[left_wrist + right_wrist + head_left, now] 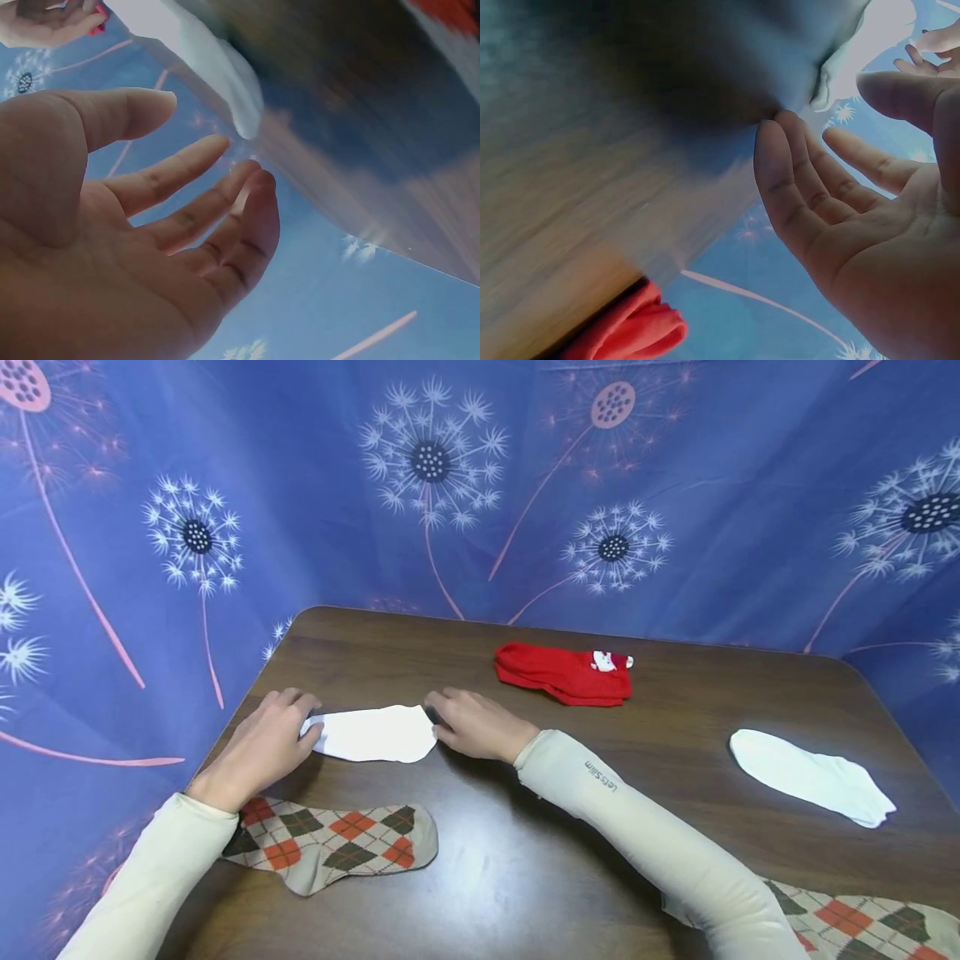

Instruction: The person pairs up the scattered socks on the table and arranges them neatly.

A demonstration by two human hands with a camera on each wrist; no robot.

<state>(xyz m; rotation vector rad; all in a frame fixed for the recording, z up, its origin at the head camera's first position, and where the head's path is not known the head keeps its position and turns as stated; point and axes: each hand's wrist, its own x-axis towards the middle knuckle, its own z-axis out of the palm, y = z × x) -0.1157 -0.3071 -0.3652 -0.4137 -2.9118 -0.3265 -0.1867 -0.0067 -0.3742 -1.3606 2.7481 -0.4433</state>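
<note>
A white sock (375, 733) lies flat on the table between my two hands. At its left end is my left hand (273, 735), its thumb beside the sock's edge. My right hand (480, 724) is at the other end, fingertips down by the table. The left wrist view shows that hand (150, 210) with loosely bent fingers and a gap between thumb and fingers, the sock (217, 60) just beyond the tips. In the right wrist view the fingers of the right hand (870, 210) are extended, and the sock (862, 52) appears past the thumb.
An argyle sock (345, 843) lies below the left hand, partly under that wrist. Farther back is a red sock (562, 677) with a white figure. Another white sock (810, 777) lies right, and a second argyle sock (862, 927) is partly behind the right sleeve. Blue patterned cloth (315, 485) hangs behind the table.
</note>
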